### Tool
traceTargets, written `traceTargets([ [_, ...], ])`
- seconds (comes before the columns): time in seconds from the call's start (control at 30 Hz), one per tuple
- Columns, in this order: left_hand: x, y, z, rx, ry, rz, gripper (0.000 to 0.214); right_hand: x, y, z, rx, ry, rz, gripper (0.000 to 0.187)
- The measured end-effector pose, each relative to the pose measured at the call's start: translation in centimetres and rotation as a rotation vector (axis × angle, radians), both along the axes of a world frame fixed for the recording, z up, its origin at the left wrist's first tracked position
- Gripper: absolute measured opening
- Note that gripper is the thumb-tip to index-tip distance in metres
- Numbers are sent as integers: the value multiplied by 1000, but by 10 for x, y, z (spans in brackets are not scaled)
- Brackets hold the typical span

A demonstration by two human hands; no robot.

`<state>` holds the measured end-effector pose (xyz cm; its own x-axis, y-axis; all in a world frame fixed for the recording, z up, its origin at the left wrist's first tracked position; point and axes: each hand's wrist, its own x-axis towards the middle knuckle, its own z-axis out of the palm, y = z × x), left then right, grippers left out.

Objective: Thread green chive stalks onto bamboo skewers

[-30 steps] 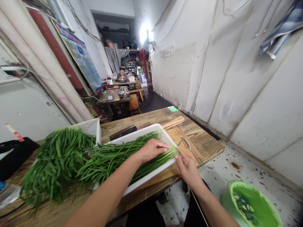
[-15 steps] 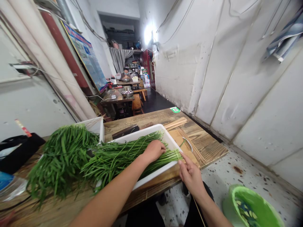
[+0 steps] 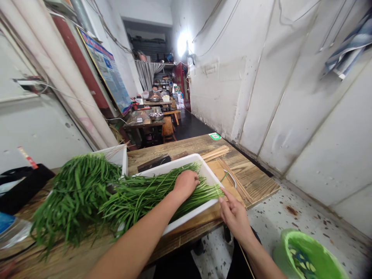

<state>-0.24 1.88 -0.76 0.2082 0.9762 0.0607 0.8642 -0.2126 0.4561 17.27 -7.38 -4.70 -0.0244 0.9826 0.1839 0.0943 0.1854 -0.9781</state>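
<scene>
I see left hand point(image 3: 187, 184) half-curled on greens point(image 3: 142, 195) in white tray point(image 3: 188, 219), on table point(image 3: 257, 170); can't tell its grip. Right hand point(image 3: 234, 212) loosely bent, fingertips at stem ends; hold unclear.

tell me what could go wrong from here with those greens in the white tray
The greens spill over the left end of the white tray against a second leafy heap, so pulling some free might tangle them or drag others out. Loose thin sticks lie close to the right hand and the edge of the table; a bump could knock some off.
</scene>
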Motion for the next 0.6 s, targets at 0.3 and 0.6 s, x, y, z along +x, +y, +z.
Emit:
traceTargets([
  [0.3, 13, 5, -11, 68, 58, -36, 17, -1, 0, 5, -23, 13, 5, 65],
  [0.6, 10, -2, -4, 38, -501, 45, 23, 1, 11, -1, -2, -25, 46, 57],
])
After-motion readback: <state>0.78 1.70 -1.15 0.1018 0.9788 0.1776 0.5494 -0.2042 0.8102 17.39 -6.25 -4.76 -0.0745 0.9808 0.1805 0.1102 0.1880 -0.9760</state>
